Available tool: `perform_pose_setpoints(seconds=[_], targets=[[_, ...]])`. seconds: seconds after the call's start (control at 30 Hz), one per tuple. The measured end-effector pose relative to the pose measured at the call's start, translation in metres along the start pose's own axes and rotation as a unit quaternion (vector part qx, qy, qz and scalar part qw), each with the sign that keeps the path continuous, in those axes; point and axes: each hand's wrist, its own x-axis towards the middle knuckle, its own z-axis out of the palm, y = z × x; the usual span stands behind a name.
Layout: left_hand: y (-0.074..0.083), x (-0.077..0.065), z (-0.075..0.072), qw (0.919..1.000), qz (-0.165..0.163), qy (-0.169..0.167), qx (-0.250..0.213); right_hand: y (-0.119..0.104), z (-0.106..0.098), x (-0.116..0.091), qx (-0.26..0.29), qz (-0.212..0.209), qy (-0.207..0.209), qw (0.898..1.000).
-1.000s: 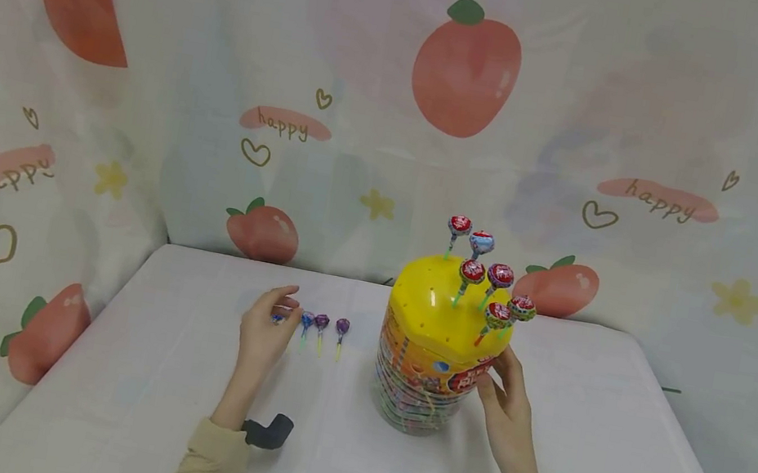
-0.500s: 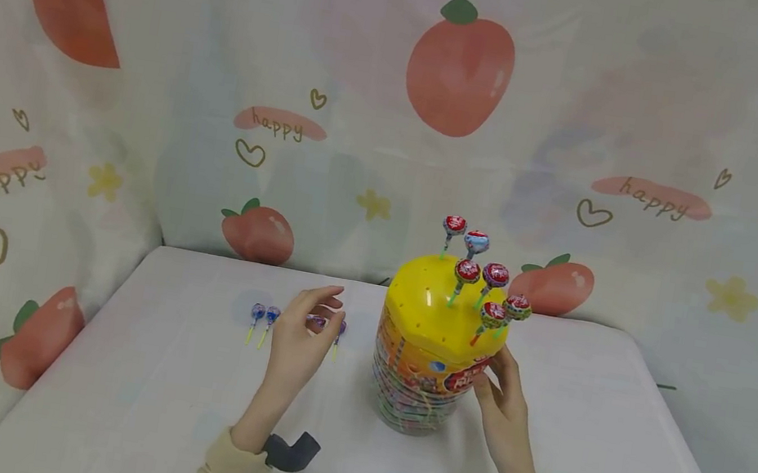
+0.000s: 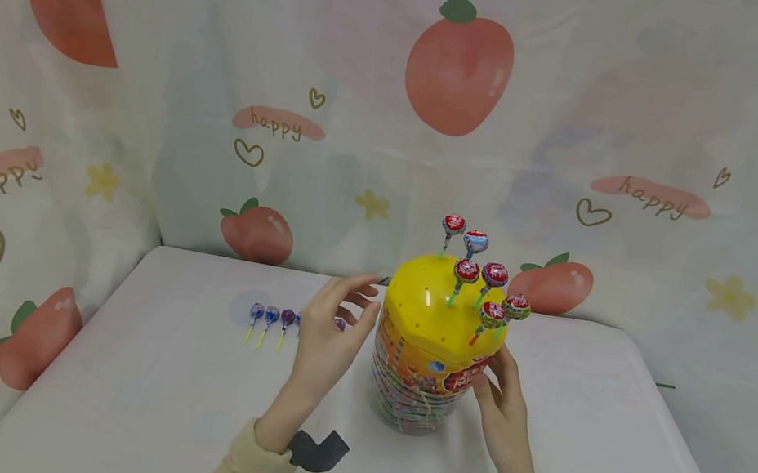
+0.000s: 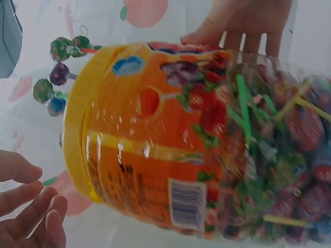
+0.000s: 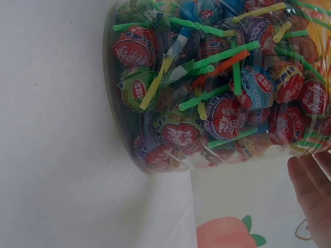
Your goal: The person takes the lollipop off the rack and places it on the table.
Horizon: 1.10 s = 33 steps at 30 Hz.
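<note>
Currently, clear jar (image 3: 419,371) upright on table (image 3: 138,397); wrapped lollipops (image 5: 253,89) inside, six more lollipops (image 3: 466,272) in its yellow lid (image 3: 430,311). Left hand (image 3: 334,333) just left of jar, fingers apart; right hand (image 3: 507,414), fingers extended, touches jar's right side.

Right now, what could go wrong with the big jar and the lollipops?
The left hand is close to the yellow lid, so it might bump the jar; the right hand touching its side may help steady it.

The lollipops stuck in the lid lean, so a knock could perhaps shake one loose.

In the head view, the left hand partly hides the row of lollipops on the table; sweeping back low, it might scatter them.
</note>
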Motion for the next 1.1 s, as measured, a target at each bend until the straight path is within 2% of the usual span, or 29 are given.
perform_pose_setpoints(seconds=[0.2, 0.73, 1.1], targets=[[0.012, 0.007, 0.010, 0.9992, 0.031, -0.012, -0.021, -0.001, 0.000, 0.000, 0.002, -0.005, -0.001, 1.000], [0.041, 0.022, 0.036, 0.9958, 0.050, -0.047, -0.060, 0.000, -0.002, -0.001, -0.006, 0.001, -0.004, 1.000], [0.046, 0.026, 0.049, 0.9946, 0.058, -0.059, -0.061, 0.000, -0.002, -0.001, 0.005, -0.001, -0.008, 1.000]])
